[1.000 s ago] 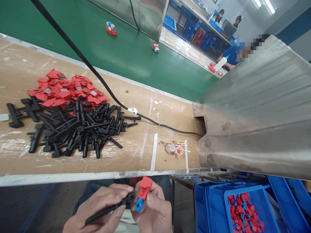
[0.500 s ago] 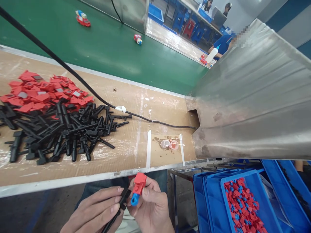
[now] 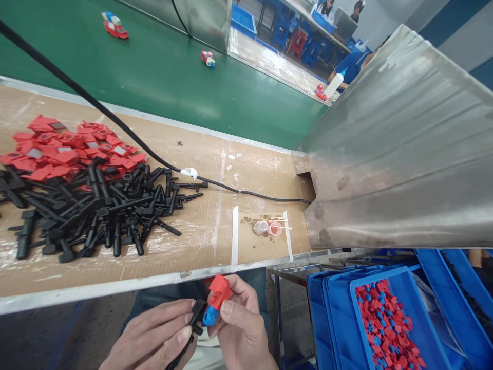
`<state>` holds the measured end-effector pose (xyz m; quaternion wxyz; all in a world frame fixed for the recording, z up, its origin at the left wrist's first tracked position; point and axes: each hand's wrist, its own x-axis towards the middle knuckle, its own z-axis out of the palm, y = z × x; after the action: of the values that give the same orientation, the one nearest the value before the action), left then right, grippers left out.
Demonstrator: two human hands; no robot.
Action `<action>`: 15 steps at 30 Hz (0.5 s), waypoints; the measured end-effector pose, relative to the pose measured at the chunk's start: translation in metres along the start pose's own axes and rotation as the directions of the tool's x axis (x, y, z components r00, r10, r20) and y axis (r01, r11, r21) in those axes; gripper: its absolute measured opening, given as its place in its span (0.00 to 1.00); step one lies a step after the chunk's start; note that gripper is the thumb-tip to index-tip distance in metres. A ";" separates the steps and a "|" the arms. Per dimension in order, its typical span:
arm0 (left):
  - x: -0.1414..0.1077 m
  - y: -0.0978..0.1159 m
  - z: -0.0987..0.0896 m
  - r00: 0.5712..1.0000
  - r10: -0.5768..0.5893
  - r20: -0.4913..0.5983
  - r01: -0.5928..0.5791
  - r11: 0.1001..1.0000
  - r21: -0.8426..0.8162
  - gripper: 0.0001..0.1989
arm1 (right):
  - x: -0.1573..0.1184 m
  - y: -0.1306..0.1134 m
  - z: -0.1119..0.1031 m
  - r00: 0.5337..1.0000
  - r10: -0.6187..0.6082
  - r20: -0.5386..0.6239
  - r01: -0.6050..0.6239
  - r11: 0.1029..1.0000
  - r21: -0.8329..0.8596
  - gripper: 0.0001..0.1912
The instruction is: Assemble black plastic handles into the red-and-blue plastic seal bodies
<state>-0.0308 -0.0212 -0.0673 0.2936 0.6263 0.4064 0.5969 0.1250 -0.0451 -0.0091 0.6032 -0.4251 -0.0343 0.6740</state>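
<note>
Below the bench edge, my right hand (image 3: 241, 334) grips a small red part with a blue end (image 3: 216, 299) between thumb and fingers. My left hand (image 3: 154, 339) holds a long black plastic part (image 3: 192, 322); its square head touches the blue end of the red part. On the cardboard-covered bench (image 3: 215, 205) lies a heap of black parts (image 3: 100, 205), and behind it a heap of red parts (image 3: 65, 149).
A black cable (image 3: 115, 123) crosses the bench to a slanted metal chute (image 3: 400, 154) on the right. Two small cups (image 3: 268, 227) stand between white tape strips. A blue bin of red-and-blue pieces (image 3: 385, 324) sits lower right. Beyond is a green conveyor (image 3: 173, 67) carrying small assemblies; other people sit far back.
The red part has tilted and dropped a little in my right hand, and the black part's head has moved up against its blue end. The view has shifted slightly rightward.
</note>
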 end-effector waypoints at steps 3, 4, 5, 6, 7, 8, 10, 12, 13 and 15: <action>0.014 0.007 -0.003 0.927 0.352 0.129 -0.364 0.927 0.085 0.12 | -0.002 0.002 -0.001 0.995 -0.089 -0.034 0.087 0.994 -0.062 0.24; 0.018 0.008 -0.007 0.918 0.359 0.169 -0.378 0.921 0.098 0.13 | -0.002 0.003 -0.001 0.991 -0.125 -0.044 0.120 0.989 -0.091 0.24; 0.021 0.007 -0.011 0.905 0.350 0.240 -0.383 0.918 0.104 0.14 | -0.003 0.004 -0.001 0.986 -0.160 -0.048 0.153 0.981 -0.121 0.24; 0.024 0.004 -0.015 0.886 0.363 0.290 -0.404 0.909 0.097 0.17 | -0.004 0.005 -0.002 0.981 -0.191 -0.044 0.182 0.971 -0.153 0.23; 0.027 0.001 -0.020 0.856 0.373 0.358 -0.428 0.899 0.088 0.20 | -0.004 0.006 -0.002 0.976 -0.215 -0.036 0.205 0.962 -0.183 0.23; 0.030 -0.003 -0.024 0.828 0.393 0.401 -0.457 0.886 0.076 0.22 | -0.005 0.007 -0.003 0.973 -0.230 -0.026 0.220 0.952 -0.212 0.23; 0.034 -0.010 -0.030 0.791 0.413 0.451 -0.487 0.871 0.057 0.25 | -0.006 0.009 -0.004 0.967 -0.254 -0.023 0.240 0.937 -0.254 0.23; 0.036 -0.012 -0.032 0.783 0.408 0.470 -0.479 0.877 0.036 0.26 | -0.006 0.009 -0.004 0.965 -0.261 -0.030 0.242 0.928 -0.283 0.24; 0.035 -0.010 -0.031 0.791 0.385 0.475 -0.448 0.894 0.023 0.27 | -0.006 0.009 -0.005 0.965 -0.261 -0.031 0.240 0.926 -0.292 0.24; 0.030 -0.001 -0.026 0.847 0.279 0.451 -0.316 0.949 0.005 0.27 | -0.006 0.008 -0.005 0.965 -0.260 -0.024 0.241 0.921 -0.307 0.24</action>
<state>-0.0583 0.0016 -0.0501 0.2577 0.8125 0.2497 0.4595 0.1212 -0.0547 -0.0138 0.6132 -0.5256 -0.1714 0.5642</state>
